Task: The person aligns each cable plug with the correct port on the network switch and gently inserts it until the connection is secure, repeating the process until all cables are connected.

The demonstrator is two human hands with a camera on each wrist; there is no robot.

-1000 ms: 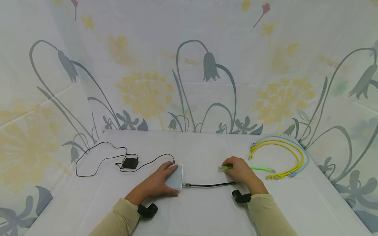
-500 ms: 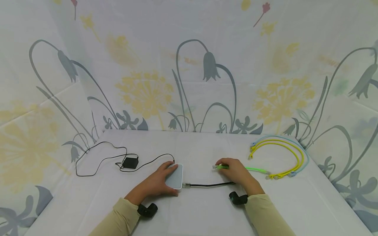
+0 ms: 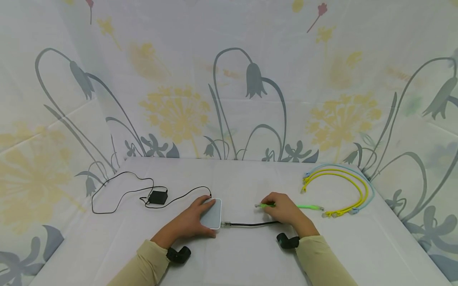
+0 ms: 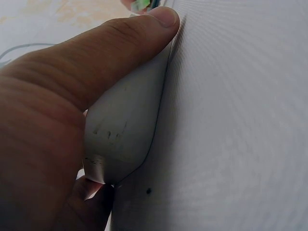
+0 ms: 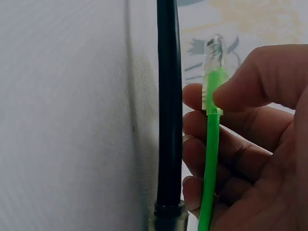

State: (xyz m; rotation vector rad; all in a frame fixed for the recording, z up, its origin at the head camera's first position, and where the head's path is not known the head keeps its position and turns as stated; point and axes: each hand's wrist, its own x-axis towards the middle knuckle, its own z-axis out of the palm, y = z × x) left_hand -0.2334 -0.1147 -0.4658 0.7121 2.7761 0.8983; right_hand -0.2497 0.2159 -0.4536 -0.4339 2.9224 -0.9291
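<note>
A small flat white box with rounded corners [image 3: 214,216], like a network switch, lies on the white table. My left hand [image 3: 189,221] grips it from the left, thumb along the near side and fingers over the far side. From its right side runs a short black network cable [image 3: 252,225], plugged in at that end. Right of the box, my right hand [image 3: 284,208] pinches a bright green network cable [image 5: 210,159] between thumb and fingers, just behind its clear plug [image 5: 215,55]. That plug points left toward the box. The black cable's right end is hidden behind the right hand in the head view.
A black power adapter [image 3: 158,197] with a looped thin cord [image 3: 123,194] lies at the left, its cord reaching the box's far edge. Curved yellow network cables [image 3: 358,186] and a light blue one [image 3: 372,190] lie at the right. A flowered cloth [image 3: 229,119] hangs behind.
My right hand has moved left with the green cable, bringing its plug nearer the box; the motion slows in the last half second. The left hand and white box stay put.
</note>
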